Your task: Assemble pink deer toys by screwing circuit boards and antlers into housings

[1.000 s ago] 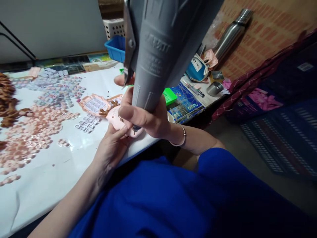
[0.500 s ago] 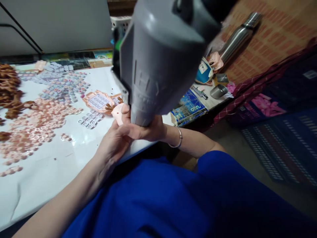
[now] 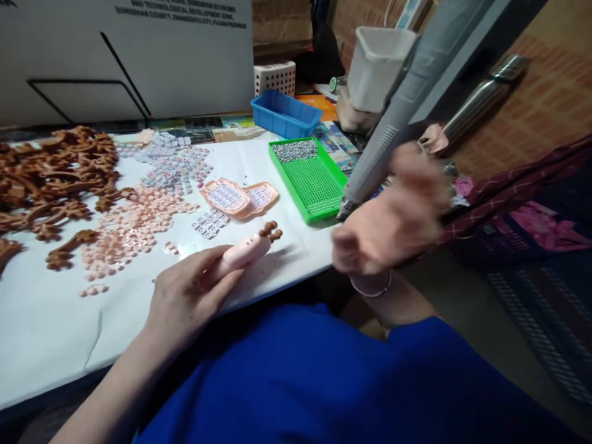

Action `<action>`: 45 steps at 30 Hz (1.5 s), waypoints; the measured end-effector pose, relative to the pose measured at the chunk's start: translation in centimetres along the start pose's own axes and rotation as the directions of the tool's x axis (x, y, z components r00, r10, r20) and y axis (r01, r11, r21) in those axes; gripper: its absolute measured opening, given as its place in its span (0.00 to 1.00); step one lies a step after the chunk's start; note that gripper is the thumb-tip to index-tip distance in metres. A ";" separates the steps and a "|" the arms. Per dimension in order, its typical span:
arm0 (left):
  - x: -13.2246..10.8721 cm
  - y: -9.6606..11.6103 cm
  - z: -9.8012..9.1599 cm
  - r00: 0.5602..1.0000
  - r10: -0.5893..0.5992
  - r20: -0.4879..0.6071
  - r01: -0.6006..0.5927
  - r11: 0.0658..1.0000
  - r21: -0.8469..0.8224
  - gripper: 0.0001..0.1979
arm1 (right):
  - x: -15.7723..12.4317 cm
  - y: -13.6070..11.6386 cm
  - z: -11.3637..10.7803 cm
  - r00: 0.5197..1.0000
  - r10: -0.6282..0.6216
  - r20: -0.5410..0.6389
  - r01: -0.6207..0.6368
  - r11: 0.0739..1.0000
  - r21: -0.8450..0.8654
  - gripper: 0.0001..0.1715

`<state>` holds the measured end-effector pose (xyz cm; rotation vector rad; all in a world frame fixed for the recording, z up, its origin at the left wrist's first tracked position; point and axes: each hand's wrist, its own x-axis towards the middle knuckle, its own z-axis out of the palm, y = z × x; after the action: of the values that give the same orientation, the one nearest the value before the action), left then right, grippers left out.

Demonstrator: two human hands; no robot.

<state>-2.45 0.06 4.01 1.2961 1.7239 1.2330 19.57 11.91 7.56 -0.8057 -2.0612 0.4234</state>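
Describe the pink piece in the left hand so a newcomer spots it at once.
Start at the white table and find its near edge. There the left hand holds the pink piece. Unlike the flat pink shells lying further back, it has brown antlers at its tip.

Pink toy (image 3: 243, 253) with brown antlers lies flat on white table (image 3: 60, 320).

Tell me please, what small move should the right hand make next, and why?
Probably move to the green tray for a screw. The right hand, blurred, holds the grey screwdriver lifted off to the right of the pink toy piece, which the left hand holds on the white table. The small silver parts lie at the tray's far end.
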 end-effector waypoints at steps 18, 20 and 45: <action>-0.4 0.1 0.1 0.995 -0.080 -0.051 0.074 0.991 -0.110 0.12 | -1.5 -1.4 6.5 0.893 -0.376 0.249 0.399 0.916 -0.046 0.18; 0.1 1.0 -0.6 0.980 -0.194 0.044 0.198 0.928 -0.315 0.12 | -0.6 -1.8 5.5 0.929 -0.347 0.128 0.353 0.935 -0.025 0.19; -12.6 -3.4 -15.7 0.684 -0.706 0.185 0.687 0.538 -0.489 0.16 | -1.2 0.0 8.5 0.799 -0.573 0.185 0.530 0.815 0.235 0.16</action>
<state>-13.67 -16.85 5.85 0.1780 1.5118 1.0931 13.10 11.06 1.90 -0.0146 -2.3312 0.3733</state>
